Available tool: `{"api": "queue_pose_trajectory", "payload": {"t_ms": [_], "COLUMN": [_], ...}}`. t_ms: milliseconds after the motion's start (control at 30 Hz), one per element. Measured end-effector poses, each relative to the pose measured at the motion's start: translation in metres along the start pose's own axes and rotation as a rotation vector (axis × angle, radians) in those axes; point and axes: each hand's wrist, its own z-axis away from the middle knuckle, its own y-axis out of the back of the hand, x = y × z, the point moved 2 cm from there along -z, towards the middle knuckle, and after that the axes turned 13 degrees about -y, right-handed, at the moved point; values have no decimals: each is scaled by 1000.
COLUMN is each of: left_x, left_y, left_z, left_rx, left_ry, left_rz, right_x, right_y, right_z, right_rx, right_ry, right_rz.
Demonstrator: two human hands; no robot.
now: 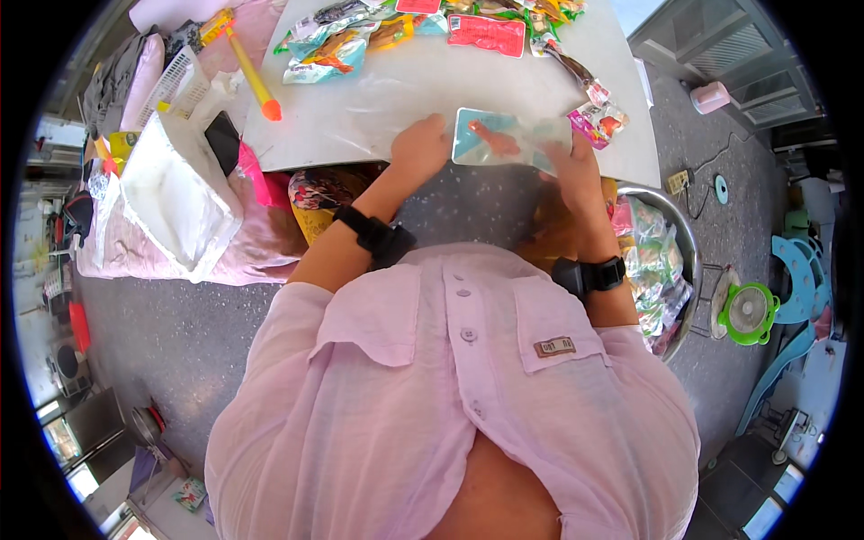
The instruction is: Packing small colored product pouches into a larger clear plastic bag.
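My left hand (418,144) is at the table's near edge with its fingers curled, beside the left end of a clear packet with a pale blue panel and a reddish piece inside (486,135); whatever its fingers hold is hidden. My right hand (571,171) grips that packet's right end. Just beyond the right hand lies a pink and purple wrapped packet (594,126). Farther back on the white table (351,108) is a pile of colourful packets (328,49), with a red packet (486,36) among them.
On the left, a white foam box (171,207), dark phone (221,141), white basket (171,81) and yellow tube toy (247,63) lie on or near pink cloth (117,256). A metal basin (693,270) of packets and a green fan (749,311) stand at right.
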Motion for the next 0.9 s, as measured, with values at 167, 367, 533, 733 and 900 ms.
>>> {"api": "queue_pose_trajectory", "payload": {"t_ms": [167, 367, 533, 733, 900], "left_x": [9, 1, 10, 21, 19], "left_y": [-5, -14, -14, -20, -18], "left_z": [-21, -28, -22, -17, -17], "left_rx": [-89, -151, -55, 12, 72], "left_ry": [89, -36, -32, -15, -45], "left_rz": [32, 90, 59, -45, 5], "right_x": [-2, -19, -32, -39, -39], "right_y": [3, 14, 15, 7, 10], "right_z": [-2, -16, -26, -31, -31], "right_rx": [116, 132, 86, 62, 15], "right_ry": [98, 99, 80, 41, -32], "right_rz": [120, 311, 349, 441, 529]}}
